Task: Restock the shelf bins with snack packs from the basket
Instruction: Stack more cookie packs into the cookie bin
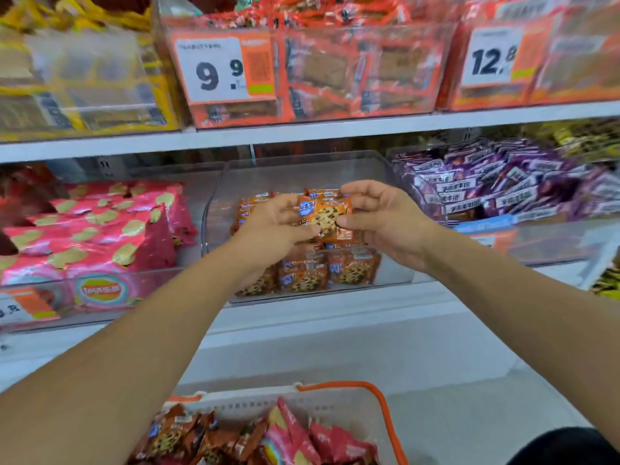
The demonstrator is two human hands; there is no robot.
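Two hands: both reach forward over the middle clear plastic shelf bin (218, 209) and meet on one small orange cookie pack printed with a chocolate-chip biscuit (325, 216).
Left hand (278, 226): its thumb and curled fingers pinch the left edge of the orange cookie pack.
Right hand (382, 216): its thumb and fingertips pinch the right edge of the same pack, the other fingers arched above it.
Pack held: it hangs above the bin, just over the loose cookie packs (312, 273) already piled inside.
Bin to the left: a clear bin of pink crisp bags (100, 236) patterned with yellow crisps.
Bin to the right: a clear bin heaped with purple snack packs (496, 182).
Upper shelf: clear bins of orange-red packs, fronted by a white price tag reading 9.9 (221, 68) and another reading 12.8 (493, 58).
Basket: a white plastic basket with an orange handle (385, 417) sits low in front of the person, holding brown cookie packs and pink bags.
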